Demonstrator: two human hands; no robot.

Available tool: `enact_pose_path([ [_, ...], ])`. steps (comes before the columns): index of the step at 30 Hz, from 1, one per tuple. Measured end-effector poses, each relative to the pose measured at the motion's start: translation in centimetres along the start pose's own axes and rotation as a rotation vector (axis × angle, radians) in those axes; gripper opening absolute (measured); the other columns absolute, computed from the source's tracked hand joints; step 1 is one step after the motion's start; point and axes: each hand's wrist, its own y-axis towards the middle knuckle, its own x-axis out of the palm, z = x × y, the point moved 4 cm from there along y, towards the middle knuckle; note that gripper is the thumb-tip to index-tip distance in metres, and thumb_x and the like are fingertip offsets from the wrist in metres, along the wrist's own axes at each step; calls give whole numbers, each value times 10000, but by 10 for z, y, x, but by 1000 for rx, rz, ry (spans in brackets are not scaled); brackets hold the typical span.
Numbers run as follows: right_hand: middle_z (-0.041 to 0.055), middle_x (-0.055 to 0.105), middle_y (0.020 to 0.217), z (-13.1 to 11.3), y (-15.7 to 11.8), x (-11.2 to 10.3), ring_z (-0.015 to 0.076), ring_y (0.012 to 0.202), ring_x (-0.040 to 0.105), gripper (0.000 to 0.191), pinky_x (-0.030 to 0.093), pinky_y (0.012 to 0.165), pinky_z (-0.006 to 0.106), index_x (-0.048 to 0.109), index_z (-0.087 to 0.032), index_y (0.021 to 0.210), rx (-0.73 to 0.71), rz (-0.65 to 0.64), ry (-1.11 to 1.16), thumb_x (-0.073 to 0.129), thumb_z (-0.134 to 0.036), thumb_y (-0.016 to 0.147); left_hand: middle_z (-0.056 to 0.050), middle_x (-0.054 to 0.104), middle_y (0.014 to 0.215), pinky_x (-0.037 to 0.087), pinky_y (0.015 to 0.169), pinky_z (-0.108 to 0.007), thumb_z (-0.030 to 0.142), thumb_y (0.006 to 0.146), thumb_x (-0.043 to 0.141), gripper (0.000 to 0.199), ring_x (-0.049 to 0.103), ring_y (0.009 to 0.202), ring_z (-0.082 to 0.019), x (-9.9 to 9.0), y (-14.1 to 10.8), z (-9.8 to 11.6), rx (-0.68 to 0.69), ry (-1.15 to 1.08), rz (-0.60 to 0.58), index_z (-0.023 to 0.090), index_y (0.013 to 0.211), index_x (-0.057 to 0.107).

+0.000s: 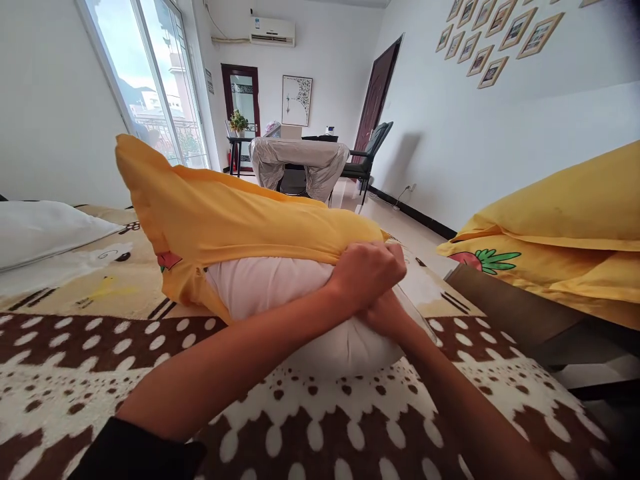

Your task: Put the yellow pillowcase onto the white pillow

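A white pillow (345, 350) lies partly inside a yellow pillowcase (260, 217), with its near side bulging out of the case's opening. My left hand (367, 270) is closed in a fist on the pillowcase's edge at the right end of the opening. Just below it, my right hand (384, 312) is closed against the white pillow, whose fabric creases around it. The wrists meet there, and my left hand and forearm cover most of the right hand's fingers. The far left corner of the case stands up and looks slack.
A brown and cream patterned blanket (280, 437) spreads under the pillow. Another white pillow (50, 230) lies at left. Yellow pillows with a radish print (560, 227) are stacked at right on a brown surface (495, 310). Beyond stand a covered table (300, 150) and a dark chair (373, 157).
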Motion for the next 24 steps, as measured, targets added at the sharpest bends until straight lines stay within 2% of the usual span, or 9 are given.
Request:
enact_pose_path([
  [2,143,653,903,-2,4,-9,328,886,574,325,434,776,474,617,-160,881,-12,42,-14,433,-424,831,-114,617,690,331,443,-258,63,878,345,245,609,572,-223,-7,-4,-14,-55,9,-13,87,887,588],
  [6,123,609,1105,-6,4,-29,290,1053,542,415,395,886,442,520,-186,1149,21,68,28,457,-498,881,-144,615,790,377,492,-301,59,855,359,240,609,721,-274,-31,-19,-46,-210,132,-11,93,848,597],
  [10,111,610,1110,-7,1,-32,289,1054,545,465,394,881,443,495,-205,1208,41,112,-18,473,-529,876,-111,588,778,355,517,-316,57,828,377,227,571,754,-275,-47,-45,-68,-236,280,46,134,801,589],
  [15,136,601,1138,-13,-7,-34,310,1075,537,467,412,872,455,534,-187,1205,-1,310,-175,535,-491,850,-71,550,743,296,504,-307,68,805,407,173,505,661,-226,-50,-81,-89,-295,431,169,174,804,544],
  [18,150,584,1168,-36,-18,-43,317,1074,549,439,404,886,465,538,-201,1223,-61,488,-352,602,-374,824,-66,540,709,288,521,-306,70,789,419,162,485,655,-220,-48,-94,-94,-328,410,225,182,773,535],
  [20,138,581,1201,-61,-23,-42,310,1116,540,441,389,916,465,506,-226,1268,-164,453,-389,574,-255,833,-57,539,684,286,530,-305,72,778,423,163,488,652,-215,-45,-96,-94,-328,337,236,190,755,533],
  [21,131,579,1222,-74,-23,-38,305,1147,526,453,386,930,461,487,-229,1290,-217,368,-370,542,-215,840,-49,539,672,285,529,-302,71,770,426,163,493,648,-209,-43,-95,-94,-331,281,238,192,751,533],
  [22,132,573,1243,-86,-21,-32,311,1176,506,450,387,938,463,484,-218,1296,-253,272,-341,517,-212,847,-39,542,665,284,527,-298,71,762,431,160,499,640,-200,-41,-94,-93,-341,216,239,194,754,534],
  [24,162,519,1321,-104,-16,-18,365,1229,440,451,378,938,507,492,-168,1290,-242,109,-344,501,-321,865,-20,547,661,290,524,-288,72,750,441,157,509,624,-180,-38,-90,-93,-374,93,240,193,774,539],
])
